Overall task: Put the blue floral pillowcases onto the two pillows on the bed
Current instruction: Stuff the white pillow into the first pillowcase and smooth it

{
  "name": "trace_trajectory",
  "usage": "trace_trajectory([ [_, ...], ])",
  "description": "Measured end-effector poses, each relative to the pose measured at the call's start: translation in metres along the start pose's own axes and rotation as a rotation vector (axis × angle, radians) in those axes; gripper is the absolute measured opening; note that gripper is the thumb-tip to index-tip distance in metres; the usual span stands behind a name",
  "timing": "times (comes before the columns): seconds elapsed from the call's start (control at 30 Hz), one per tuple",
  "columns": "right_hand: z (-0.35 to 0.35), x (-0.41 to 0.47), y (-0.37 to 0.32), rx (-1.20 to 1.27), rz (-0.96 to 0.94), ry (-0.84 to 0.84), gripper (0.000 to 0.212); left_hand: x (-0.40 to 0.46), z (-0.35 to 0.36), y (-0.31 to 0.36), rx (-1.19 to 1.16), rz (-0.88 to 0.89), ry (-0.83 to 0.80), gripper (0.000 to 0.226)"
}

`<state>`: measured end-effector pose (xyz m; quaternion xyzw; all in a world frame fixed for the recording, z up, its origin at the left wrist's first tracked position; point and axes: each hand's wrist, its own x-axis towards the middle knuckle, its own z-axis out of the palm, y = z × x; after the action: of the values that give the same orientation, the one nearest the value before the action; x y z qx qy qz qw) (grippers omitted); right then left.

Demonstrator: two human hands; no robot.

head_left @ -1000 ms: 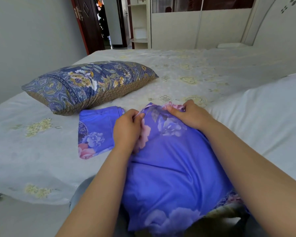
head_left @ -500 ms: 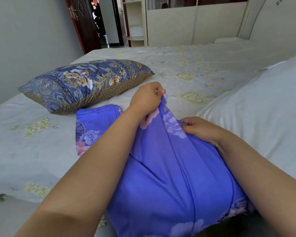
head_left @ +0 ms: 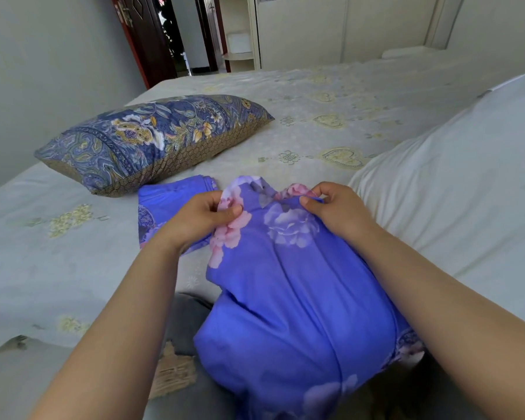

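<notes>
Pinching the bunched far edge of the blue floral pillowcase (head_left: 285,283) at frame centre, left hand (head_left: 199,218) and right hand (head_left: 337,212) both closed on cloth over the pillow in the lap. Best tugged evenly, corners seated; second pillowcase (head_left: 167,201) folded left of it, bare pillow (head_left: 152,140) upper left
</notes>
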<state>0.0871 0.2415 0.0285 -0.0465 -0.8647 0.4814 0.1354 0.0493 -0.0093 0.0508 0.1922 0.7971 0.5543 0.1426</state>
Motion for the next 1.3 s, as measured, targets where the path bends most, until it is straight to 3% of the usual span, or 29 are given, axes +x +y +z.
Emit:
trace_trajectory([
  [0.07,0.002,-0.002,-0.005,-0.011,-0.02,-0.074,0.011,0.004,0.006,-0.004,0.057,0.066,0.153,0.02],
  [0.2,0.002,-0.006,-0.004,-0.19,-0.078,-0.278,0.02,0.025,0.018,0.012,0.398,0.206,0.437,0.026],
  [0.3,-0.004,-0.01,-0.001,-0.272,-0.075,-0.402,0.024,0.04,0.03,0.036,0.441,0.29,0.517,0.033],
  [0.4,-0.009,-0.015,0.0,-0.275,-0.067,-0.45,0.019,0.056,0.043,0.04,0.5,0.248,0.447,0.021],
  [0.5,-0.008,-0.014,0.004,-0.166,-0.042,-0.145,0.013,0.052,0.042,0.036,0.542,0.157,0.278,0.018],
  [0.6,-0.008,-0.009,-0.003,-0.008,-0.031,0.073,0.014,0.035,0.03,0.028,0.362,0.051,-0.077,0.022],
  [0.67,-0.011,-0.007,-0.017,-0.233,-0.146,0.112,0.01,0.024,0.023,0.02,0.263,-0.014,-0.219,0.023],
  [0.73,-0.015,-0.006,-0.033,-0.57,-0.331,0.191,0.024,0.017,0.02,0.015,0.153,-0.06,-0.282,0.019],
  [0.9,-0.02,0.002,-0.038,-0.872,-0.34,0.207,0.037,0.014,0.006,0.005,0.023,-0.05,-0.2,0.017],
  [1.0,-0.007,-0.02,-0.059,-0.796,-0.533,0.262,0.038,0.015,0.009,0.006,0.136,0.03,-0.065,0.017],
  [1.07,0.007,-0.045,-0.08,-0.64,-0.488,0.075,0.049,0.016,0.012,0.012,0.129,0.091,0.003,0.021],
  [1.13,0.024,-0.064,-0.086,-0.791,-0.414,-0.108,0.061,0.018,0.011,0.016,0.133,0.136,0.063,0.025],
  [1.23,0.04,-0.073,-0.081,-1.03,-0.402,-0.111,0.051,0.016,0.009,0.019,0.119,0.13,0.149,0.022],
  [1.3,0.041,-0.07,-0.076,-0.995,-0.411,-0.035,0.037,0.012,0.005,0.018,0.099,0.11,0.195,0.021],
])
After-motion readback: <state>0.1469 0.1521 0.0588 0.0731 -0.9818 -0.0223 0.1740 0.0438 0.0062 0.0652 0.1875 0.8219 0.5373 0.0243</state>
